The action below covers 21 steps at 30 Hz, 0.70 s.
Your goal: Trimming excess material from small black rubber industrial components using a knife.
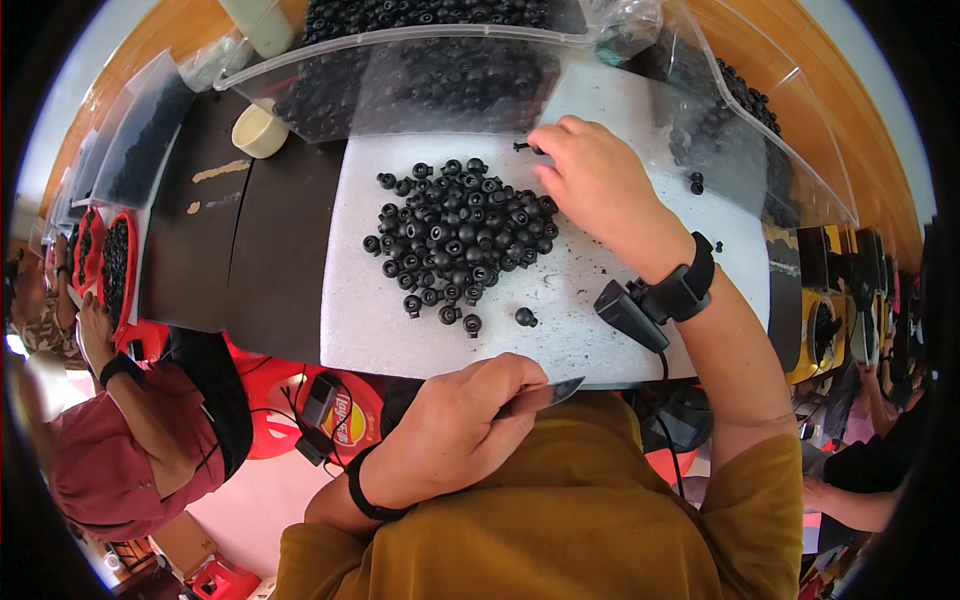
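My left hand point(455, 425) is closed around a small knife point(555, 394), its blade pointing right at the board's near edge. Beyond the pile, my right hand point(600, 180) has its thumb and fingers curled at a small black plastic piece point(535, 149), partly hidden by the fingertips. A pile of round black plastic parts with holes, like ball cord locks point(455, 235), lies on the white foam board point(350, 320). One loose black ball part point(525, 317) sits apart, near the board's front.
A clear plastic bin point(400, 95) full of black parts stands at the back, with another clear bin point(760, 150) at right. A cream cup point(260, 131) stands on the dark table point(200, 250). Black scraps dot the board. People work at both sides; a cable hangs from my right wrist device point(632, 312).
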### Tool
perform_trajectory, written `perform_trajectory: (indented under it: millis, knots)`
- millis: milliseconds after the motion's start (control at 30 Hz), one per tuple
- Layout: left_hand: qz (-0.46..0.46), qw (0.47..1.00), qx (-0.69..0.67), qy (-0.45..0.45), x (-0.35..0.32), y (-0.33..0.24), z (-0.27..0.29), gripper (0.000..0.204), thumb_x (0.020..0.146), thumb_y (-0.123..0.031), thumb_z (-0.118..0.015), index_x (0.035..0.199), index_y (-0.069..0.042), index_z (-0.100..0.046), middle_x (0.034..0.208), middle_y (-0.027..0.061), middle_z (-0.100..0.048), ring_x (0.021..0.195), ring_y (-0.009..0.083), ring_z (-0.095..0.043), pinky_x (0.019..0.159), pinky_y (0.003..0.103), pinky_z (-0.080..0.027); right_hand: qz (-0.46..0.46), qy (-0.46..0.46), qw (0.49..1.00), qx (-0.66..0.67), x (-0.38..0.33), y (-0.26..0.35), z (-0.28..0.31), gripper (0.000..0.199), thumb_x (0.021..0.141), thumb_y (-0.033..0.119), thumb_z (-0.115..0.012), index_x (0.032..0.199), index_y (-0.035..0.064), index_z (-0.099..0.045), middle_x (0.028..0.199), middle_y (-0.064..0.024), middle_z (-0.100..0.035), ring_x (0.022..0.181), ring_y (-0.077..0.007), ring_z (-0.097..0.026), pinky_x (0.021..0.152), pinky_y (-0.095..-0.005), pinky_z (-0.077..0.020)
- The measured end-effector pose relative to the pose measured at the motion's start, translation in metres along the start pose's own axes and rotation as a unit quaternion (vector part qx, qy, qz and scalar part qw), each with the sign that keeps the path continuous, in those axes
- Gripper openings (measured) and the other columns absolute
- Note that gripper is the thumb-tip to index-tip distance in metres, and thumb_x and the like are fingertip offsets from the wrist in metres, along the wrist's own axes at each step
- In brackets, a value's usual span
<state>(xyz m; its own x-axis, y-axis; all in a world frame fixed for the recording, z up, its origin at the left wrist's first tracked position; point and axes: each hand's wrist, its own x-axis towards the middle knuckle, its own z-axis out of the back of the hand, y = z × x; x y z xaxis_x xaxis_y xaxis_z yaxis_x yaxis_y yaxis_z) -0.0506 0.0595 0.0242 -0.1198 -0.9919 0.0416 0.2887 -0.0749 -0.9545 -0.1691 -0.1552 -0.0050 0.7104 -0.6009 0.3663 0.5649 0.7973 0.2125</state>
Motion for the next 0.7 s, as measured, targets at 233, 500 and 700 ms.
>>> perform_trajectory:
  millis: [233, 500, 700]
  knots:
    - [-0.022, 1.000, -0.010, -0.003, 0.000, 0.006, 0.001, 0.009, 0.082, 0.003, -0.056, 0.090, 0.000, -0.054, 0.067, 0.0038, -0.052, 0.055, 0.0087, -0.047, 0.052, 0.022, -0.039, -0.070, 0.011, 0.989, 0.126, 0.004, -0.017, -0.007, 0.009, 0.077, 0.007, -0.059, 0.085, 0.0030, -0.058, 0.082, -0.0125, -0.058, 0.078, -0.0304, -0.056, 0.068, -0.0385, -0.0459]
    - [0.040, 0.999, -0.015, 0.005, 0.004, 0.001, 0.010, 0.022, 0.074, 0.003, -0.057, 0.094, -0.003, -0.053, 0.073, 0.0090, -0.057, 0.064, 0.0248, -0.059, 0.060, 0.031, -0.047, -0.208, 0.048, 0.829, 0.517, -0.043, 0.033, 0.061, 0.016, 0.083, 0.010, -0.061, 0.096, 0.0000, -0.058, 0.082, -0.0019, -0.058, 0.076, -0.0088, -0.055, 0.066, -0.0235, -0.0443]
    - [-0.053, 0.997, 0.041, -0.027, 0.024, -0.011, 0.000, 0.022, 0.074, 0.003, -0.061, 0.093, -0.002, -0.053, 0.073, 0.0104, -0.058, 0.062, 0.0259, -0.059, 0.056, 0.031, -0.047, -0.196, 0.031, 0.641, 0.742, -0.100, 0.063, 0.078, 0.021, 0.083, -0.003, -0.059, 0.104, -0.0025, -0.056, 0.099, -0.0052, -0.057, 0.091, -0.0105, -0.054, 0.081, -0.0240, -0.0436]
